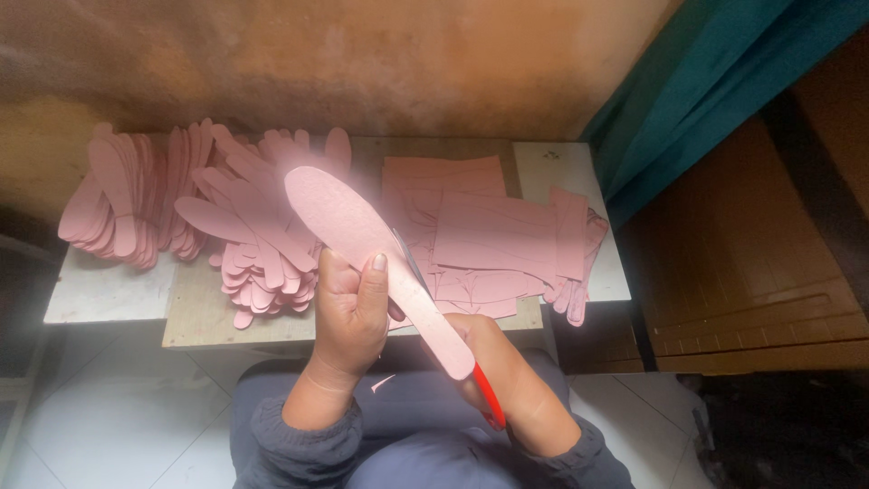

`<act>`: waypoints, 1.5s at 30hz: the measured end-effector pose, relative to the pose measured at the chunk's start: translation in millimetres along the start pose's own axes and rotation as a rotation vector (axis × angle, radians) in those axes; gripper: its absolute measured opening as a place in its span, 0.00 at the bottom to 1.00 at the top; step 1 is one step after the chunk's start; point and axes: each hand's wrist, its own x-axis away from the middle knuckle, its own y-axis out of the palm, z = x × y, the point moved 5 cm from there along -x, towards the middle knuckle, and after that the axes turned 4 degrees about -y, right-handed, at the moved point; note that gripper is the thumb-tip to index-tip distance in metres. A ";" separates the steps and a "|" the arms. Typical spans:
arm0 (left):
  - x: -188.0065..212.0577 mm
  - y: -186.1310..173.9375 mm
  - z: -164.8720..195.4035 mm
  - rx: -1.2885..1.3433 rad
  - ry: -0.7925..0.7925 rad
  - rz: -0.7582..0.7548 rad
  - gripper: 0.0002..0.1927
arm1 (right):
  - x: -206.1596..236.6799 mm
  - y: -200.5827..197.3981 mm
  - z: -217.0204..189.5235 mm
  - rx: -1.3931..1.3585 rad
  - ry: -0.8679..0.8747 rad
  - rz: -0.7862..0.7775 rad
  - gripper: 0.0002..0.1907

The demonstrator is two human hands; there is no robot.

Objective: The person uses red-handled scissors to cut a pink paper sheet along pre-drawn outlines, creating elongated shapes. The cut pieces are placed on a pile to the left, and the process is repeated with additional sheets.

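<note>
Left hand (348,312) pinches a pink insole (367,244), thumb on top near its middle, fingers wrapped behind; grip pressed together on it. The insole tilts, wide end up and away from the left grip, narrow heel end down toward the right hand (507,380). Right hand sits below and right of the left grip, partly hidden under the insole's heel end, closed around scissors (489,398); the red handle shows at the knuckles and a grey blade runs up along the insole's right edge, just beside the left thumb. Blades look nearly closed, hard to tell. Both hands hover above the lap (425,453), grey-blue sleeves and trousers. A small pink scrap (382,382) lies on the lap, between the wrists.

Beyond the grips is a low bench (195,317), wood top flanked by white slabs. Straight behind the left grip: a heap of cut insoles (258,263), fanned and overlapping. Further left of that: a second stack (122,195), standing on edge against the wall (362,63). Behind the right grip: flat pink sheets (493,235) piled up, some drooping over the bench's right edge. Far right of the right grip: a teal curtain (715,81) and stacked brown boards (751,290). White floor tiles (109,426) lie left of the left grip.
</note>
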 end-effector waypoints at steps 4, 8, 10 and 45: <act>-0.8 -2.9 -6.7 0.009 -0.021 0.004 0.09 | -5.8 2.8 4.7 0.080 0.002 0.039 0.03; -0.9 -2.4 -12.1 0.002 -0.072 -0.039 0.09 | -6.4 4.6 11.6 -0.061 0.220 0.026 0.05; 1.8 1.6 -13.1 0.018 -0.088 -0.078 0.09 | -5.5 4.8 12.1 -0.178 0.302 0.009 0.06; 9.8 20.4 -18.1 0.090 -0.198 -0.152 0.12 | -10.8 -5.6 -2.7 -0.136 0.010 0.033 0.05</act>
